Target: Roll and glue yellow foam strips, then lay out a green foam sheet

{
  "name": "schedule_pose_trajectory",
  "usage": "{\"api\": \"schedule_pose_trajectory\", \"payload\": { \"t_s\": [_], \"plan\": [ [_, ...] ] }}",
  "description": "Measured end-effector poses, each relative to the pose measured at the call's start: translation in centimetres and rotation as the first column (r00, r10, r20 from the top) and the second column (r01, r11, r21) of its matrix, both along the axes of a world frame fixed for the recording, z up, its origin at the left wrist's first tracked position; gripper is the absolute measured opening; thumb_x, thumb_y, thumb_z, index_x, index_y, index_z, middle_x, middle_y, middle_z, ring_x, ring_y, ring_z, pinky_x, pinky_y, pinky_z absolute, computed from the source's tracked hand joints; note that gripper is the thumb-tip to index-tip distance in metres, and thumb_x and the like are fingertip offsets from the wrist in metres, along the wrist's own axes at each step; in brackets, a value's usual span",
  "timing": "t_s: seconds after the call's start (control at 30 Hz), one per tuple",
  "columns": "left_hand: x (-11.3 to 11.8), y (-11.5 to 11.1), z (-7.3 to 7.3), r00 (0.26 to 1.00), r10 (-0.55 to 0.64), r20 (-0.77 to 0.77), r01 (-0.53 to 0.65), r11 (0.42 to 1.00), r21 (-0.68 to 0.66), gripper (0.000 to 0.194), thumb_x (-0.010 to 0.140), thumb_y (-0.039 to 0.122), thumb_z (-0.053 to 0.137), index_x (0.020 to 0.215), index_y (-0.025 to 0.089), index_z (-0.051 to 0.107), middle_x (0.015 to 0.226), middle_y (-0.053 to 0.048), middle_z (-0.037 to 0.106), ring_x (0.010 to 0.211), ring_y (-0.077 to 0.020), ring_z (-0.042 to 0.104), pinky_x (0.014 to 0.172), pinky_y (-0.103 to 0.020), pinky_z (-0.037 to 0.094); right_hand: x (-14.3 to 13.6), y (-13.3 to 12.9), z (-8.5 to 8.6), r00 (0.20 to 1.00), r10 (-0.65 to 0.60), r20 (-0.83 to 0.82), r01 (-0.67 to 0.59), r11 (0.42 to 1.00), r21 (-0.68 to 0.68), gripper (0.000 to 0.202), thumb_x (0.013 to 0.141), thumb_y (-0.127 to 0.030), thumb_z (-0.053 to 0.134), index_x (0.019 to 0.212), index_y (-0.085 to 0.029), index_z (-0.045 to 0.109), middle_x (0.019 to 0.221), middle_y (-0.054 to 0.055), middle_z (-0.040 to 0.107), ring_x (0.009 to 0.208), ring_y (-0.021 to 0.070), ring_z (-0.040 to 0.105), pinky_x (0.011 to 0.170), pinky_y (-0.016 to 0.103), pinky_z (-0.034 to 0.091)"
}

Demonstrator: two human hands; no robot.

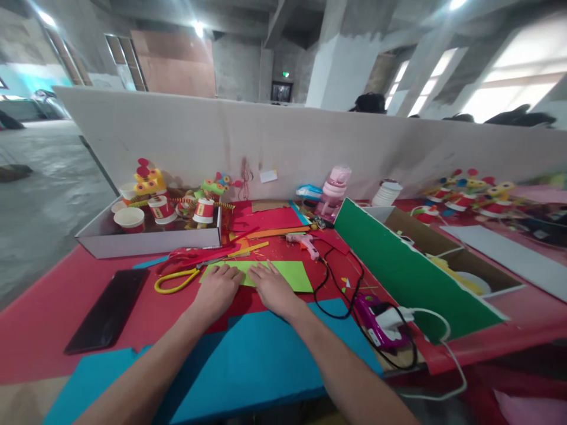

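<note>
A light green strip of paper lies crosswise in front of me on the red table covering. My left hand is closed over its left part, with bent fingers pressed together on the paper. Close beside it, my right hand grips the middle of the strip, fingers on top and pointing forward. Both thumbs are hidden. Yellow-handled scissors lie just left of the strip, their blades beside a yellow paper strip. Beyond the right hand rests a pink glue gun with a black cord.
A blue sheet lies under my forearms. At left are a black phone and a white box of paper-cup figures. A green-sided box and purple power strip with cables stand right. A white partition closes the back.
</note>
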State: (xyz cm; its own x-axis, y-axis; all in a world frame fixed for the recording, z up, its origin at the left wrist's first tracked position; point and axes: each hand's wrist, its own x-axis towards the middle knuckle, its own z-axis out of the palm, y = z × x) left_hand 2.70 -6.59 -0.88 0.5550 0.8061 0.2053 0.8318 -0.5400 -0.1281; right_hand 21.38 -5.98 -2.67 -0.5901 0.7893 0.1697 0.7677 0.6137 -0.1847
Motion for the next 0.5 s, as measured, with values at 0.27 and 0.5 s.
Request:
{"api": "schedule_pose_trajectory", "payload": {
  "t_s": [0.27,0.5],
  "plan": [
    [-2.1,0.6,0.4,0.998,0.042,0.043,-0.043,0.999,0.032,0.03,0.087,0.013,0.047,0.108,0.019,0.067,0.112,-0.012,0.067,0.115,-0.0311,0.053,0.091,-0.044,0.038,4.3,0.5,1.4,0.976,-0.201,0.083,0.205,0.978,-0.044,0.052,0.086,-0.008,0.034,0.137,-0.012,0.046,0.142,0.012,0.047,0.137,0.026,0.034,0.115,0.051,0.012],
    [-2.0,0.2,0.9,0.996,0.085,0.014,-0.083,0.992,-0.096,0.027,0.087,0.01,0.045,0.098,0.018,0.069,0.096,-0.012,0.07,0.099,-0.0269,0.061,0.086,-0.04,0.04,8.7,0.9,1.8,0.861,-0.508,0.01,0.508,0.861,0.029,0.06,0.078,-0.001,0.038,0.137,-0.014,0.046,0.139,0.012,0.05,0.132,0.0253,0.04,0.112,0.049,0.021]
  ]
}}
